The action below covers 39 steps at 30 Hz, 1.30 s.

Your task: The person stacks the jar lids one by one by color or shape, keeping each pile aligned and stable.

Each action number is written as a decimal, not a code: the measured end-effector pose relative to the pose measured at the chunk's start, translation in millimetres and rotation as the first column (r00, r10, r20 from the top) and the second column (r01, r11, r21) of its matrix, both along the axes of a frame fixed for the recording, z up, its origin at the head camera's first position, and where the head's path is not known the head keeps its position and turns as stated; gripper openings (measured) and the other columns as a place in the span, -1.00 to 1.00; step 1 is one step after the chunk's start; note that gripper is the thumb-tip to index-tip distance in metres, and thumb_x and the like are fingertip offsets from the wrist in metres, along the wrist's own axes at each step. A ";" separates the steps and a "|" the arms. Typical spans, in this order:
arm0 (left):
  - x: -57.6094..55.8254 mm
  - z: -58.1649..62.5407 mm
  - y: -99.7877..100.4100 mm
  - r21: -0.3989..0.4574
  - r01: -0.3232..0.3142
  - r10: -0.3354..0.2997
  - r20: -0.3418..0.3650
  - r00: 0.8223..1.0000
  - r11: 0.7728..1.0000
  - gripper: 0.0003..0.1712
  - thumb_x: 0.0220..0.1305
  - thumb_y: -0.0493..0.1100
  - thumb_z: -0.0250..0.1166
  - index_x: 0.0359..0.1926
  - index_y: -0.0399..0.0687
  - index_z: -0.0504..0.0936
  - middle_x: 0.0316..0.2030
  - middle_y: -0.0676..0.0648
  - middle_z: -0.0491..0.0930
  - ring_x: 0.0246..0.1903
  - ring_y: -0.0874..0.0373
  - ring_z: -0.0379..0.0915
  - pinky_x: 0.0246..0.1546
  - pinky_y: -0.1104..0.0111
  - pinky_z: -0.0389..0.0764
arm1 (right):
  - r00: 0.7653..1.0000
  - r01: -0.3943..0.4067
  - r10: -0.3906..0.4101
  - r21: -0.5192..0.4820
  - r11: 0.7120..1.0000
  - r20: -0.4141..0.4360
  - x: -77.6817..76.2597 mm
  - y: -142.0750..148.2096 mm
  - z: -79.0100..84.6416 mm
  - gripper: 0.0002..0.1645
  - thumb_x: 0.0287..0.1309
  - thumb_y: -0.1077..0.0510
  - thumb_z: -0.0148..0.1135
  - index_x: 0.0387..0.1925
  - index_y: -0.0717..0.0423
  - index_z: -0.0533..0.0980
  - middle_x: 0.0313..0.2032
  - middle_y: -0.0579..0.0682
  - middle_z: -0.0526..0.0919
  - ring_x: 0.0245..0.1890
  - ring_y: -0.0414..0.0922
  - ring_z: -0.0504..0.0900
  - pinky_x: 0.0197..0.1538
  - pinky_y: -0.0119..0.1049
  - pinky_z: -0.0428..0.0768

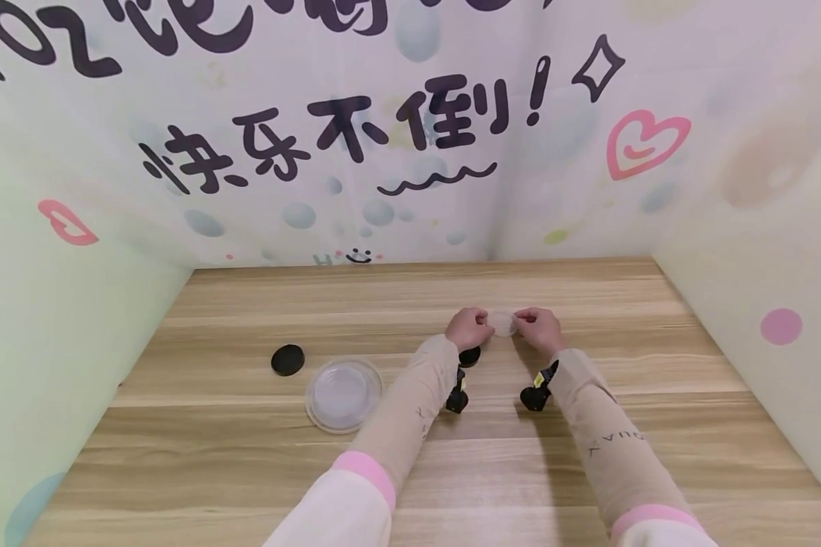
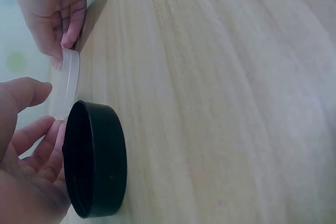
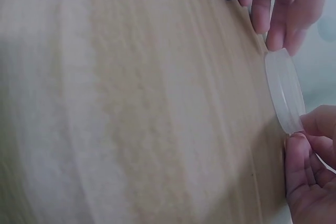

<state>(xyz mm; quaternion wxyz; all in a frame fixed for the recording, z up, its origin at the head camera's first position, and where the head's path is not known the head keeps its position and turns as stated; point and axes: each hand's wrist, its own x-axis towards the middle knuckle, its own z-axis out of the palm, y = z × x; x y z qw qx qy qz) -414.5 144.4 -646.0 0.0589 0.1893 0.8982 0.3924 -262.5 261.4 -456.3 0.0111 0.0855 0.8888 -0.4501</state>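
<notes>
A translucent round lid (image 1: 502, 324) is between the two hands near the back of the table. My right hand (image 1: 539, 330) pinches its near rim between thumb and fingers, seen best in the right wrist view. My left hand (image 1: 470, 329) is at the opposite rim. Its fingertips (image 2: 53, 124) touch or nearly touch the lid, and its thumb stands apart from it. Just below the left hand sits a black round lid (image 2: 110, 161), its hollow side showing; the left sleeve partly hides it in the head view.
Left of the left arm stands a clear round plastic container (image 1: 344, 396). Another black round lid (image 1: 288, 360) lies farther left on the wooden table (image 1: 260, 441). Printed cloth walls (image 1: 356, 220) enclose the back and sides. A small black camera (image 1: 535, 396) hangs at the right wrist.
</notes>
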 end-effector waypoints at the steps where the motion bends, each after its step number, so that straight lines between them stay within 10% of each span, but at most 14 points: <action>1: 9.4 14.9 -2.8 -0.005 0.006 -0.006 -0.005 1.000 1.000 -0.78 -0.09 0.09 0.26 -0.45 0.13 0.49 -0.53 0.21 0.38 -0.49 0.34 0.30 -0.47 0.51 0.33 | 1.000 0.001 -0.001 0.003 1.000 0.002 -0.1 0.0 -0.3 -0.69 0.14 0.24 0.01 -0.17 0.43 0.47 -0.27 0.26 0.54 -0.38 -0.07 0.51 -0.41 -0.42 0.49; 5: 57.9 85.5 -14.5 -0.059 0.003 -0.002 0.012 1.000 0.998 -0.83 -0.04 -0.09 0.23 -0.56 -0.02 0.41 -0.61 0.07 0.32 -0.56 0.20 0.25 -0.52 0.42 0.27 | 1.000 -0.011 0.011 0.001 1.000 0.008 -0.5 0.4 -1.7 -0.68 0.16 0.23 0.01 -0.16 0.43 0.47 -0.26 0.26 0.54 -0.36 -0.05 0.51 -0.39 -0.41 0.48; 8: 68.9 100.5 -20.1 -0.039 0.001 -0.001 -0.005 1.000 0.999 -0.78 -0.03 -0.08 0.23 -0.44 -0.15 0.50 -0.55 0.07 0.39 -0.51 0.23 0.29 -0.46 0.46 0.32 | 1.000 -0.024 0.024 0.001 1.000 0.001 -0.6 0.9 -2.9 -0.68 0.16 0.22 0.01 -0.16 0.42 0.47 -0.25 0.26 0.55 -0.35 -0.05 0.51 -0.39 -0.42 0.47; 17: 28.9 42.5 -10.9 0.027 -0.034 0.033 0.064 0.997 0.999 -0.62 0.03 -0.01 0.25 -0.08 0.04 0.57 -0.27 0.12 0.57 -0.25 0.30 0.46 -0.23 0.49 0.44 | 0.999 -0.034 0.033 -0.047 0.998 -0.023 1.7 1.4 -5.5 -0.67 0.15 0.25 0.02 -0.13 0.43 0.47 -0.19 0.31 0.54 -0.35 -0.10 0.53 -0.39 -0.45 0.47; 23: -38.7 -49.3 7.6 0.137 -0.013 0.013 -0.003 1.000 0.991 -0.66 -0.12 0.18 0.30 -0.24 0.31 0.56 -0.42 0.29 0.52 -0.39 0.45 0.42 -0.37 0.53 0.46 | 0.999 0.031 -0.034 -0.103 0.994 -0.028 3.1 -2.1 -4.7 -0.65 0.11 0.25 0.04 -0.09 0.41 0.47 -0.16 0.30 0.54 -0.40 -0.20 0.53 -0.42 -0.52 0.46; 26: -54.3 -70.6 12.0 0.192 -0.017 0.023 -0.030 0.999 0.981 -0.66 -0.18 0.23 0.31 -0.28 0.39 0.55 -0.46 0.33 0.50 -0.44 0.48 0.41 -0.42 0.54 0.45 | 0.999 0.038 -0.041 -0.129 0.991 -0.023 3.4 -3.6 -2.9 -0.64 0.11 0.27 0.03 -0.08 0.42 0.46 -0.14 0.32 0.52 -0.36 -0.18 0.53 -0.38 -0.51 0.49; 29: -24.8 -25.0 1.2 0.178 -0.044 0.048 -0.018 0.999 0.983 -0.70 -0.13 0.10 0.29 -0.26 0.28 0.60 -0.46 0.27 0.54 -0.45 0.43 0.44 -0.42 0.53 0.46 | 0.999 0.035 -0.037 -0.163 0.986 -0.005 2.8 -5.3 -0.8 -0.64 0.11 0.28 0.03 -0.07 0.42 0.45 -0.10 0.32 0.50 -0.28 -0.12 0.53 -0.30 -0.47 0.53; 35: 93.2 152.5 -39.6 0.164 -0.104 0.097 0.053 0.994 0.981 -0.74 -0.03 -0.22 0.20 -0.24 -0.12 0.62 -0.44 0.04 0.60 -0.42 0.26 0.49 -0.40 0.52 0.46 | 0.999 0.027 -0.030 -0.175 0.984 -0.018 1.2 -8.3 5.3 -0.63 0.12 0.25 0.03 -0.05 0.38 0.45 -0.12 0.30 0.51 -0.28 -0.12 0.53 -0.33 -0.49 0.53; 39: 126.4 200.0 -51.3 0.168 -0.128 0.118 0.067 0.991 0.977 -0.73 0.04 -0.26 0.21 -0.19 -0.26 0.58 -0.38 -0.08 0.61 -0.36 0.18 0.50 -0.37 0.53 0.45 | 0.998 0.024 -0.034 -0.160 0.987 -0.061 0.7 -11.4 9.8 -0.65 0.11 0.25 0.05 -0.09 0.37 0.49 -0.19 0.29 0.54 -0.36 -0.14 0.55 -0.39 -0.51 0.52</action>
